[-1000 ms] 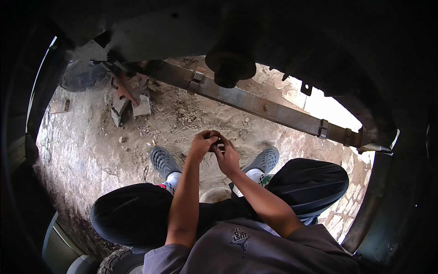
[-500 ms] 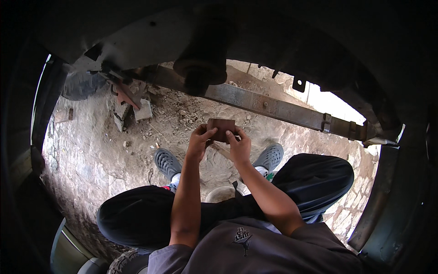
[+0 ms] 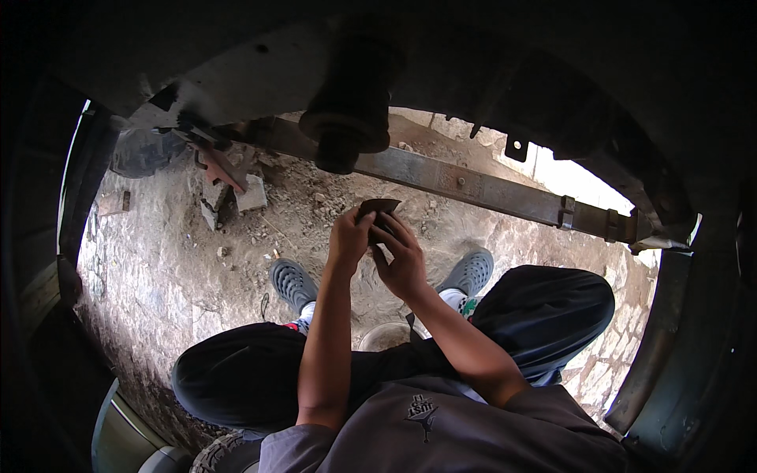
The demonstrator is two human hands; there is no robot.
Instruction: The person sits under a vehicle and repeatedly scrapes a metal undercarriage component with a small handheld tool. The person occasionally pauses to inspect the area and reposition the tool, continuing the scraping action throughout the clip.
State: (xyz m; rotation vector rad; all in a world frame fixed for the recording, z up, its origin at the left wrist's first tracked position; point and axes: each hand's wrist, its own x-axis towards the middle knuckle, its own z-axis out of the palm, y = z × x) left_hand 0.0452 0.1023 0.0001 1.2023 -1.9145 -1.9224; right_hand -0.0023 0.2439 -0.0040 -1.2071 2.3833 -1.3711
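Held out between my knees is a small brown sheet, apparently sandpaper point(image 3: 379, 206), with its upper edge bent into a curve. My left hand point(image 3: 348, 240) is closed on its left side, the thumb pressed to the face. The fingers of my right hand point(image 3: 403, 258) bend around its lower right part, and the right thumb hangs lower, apart from the fingers. Both hands partly hide the sheet, so its lower part cannot be made out.
Just beyond my hands a rusty metal bar point(image 3: 505, 193) crosses the view. A dark cylindrical part point(image 3: 344, 130) hangs overhead inside the dark metal frame. Broken blocks point(image 3: 252, 193) and rubble lie at the far left. A tyre point(image 3: 225, 453) stands by my left side.
The sheet was flat and facing me; now it is bent and tilted, showing darker. My right hand has turned, its fingers reaching over toward the left hand.
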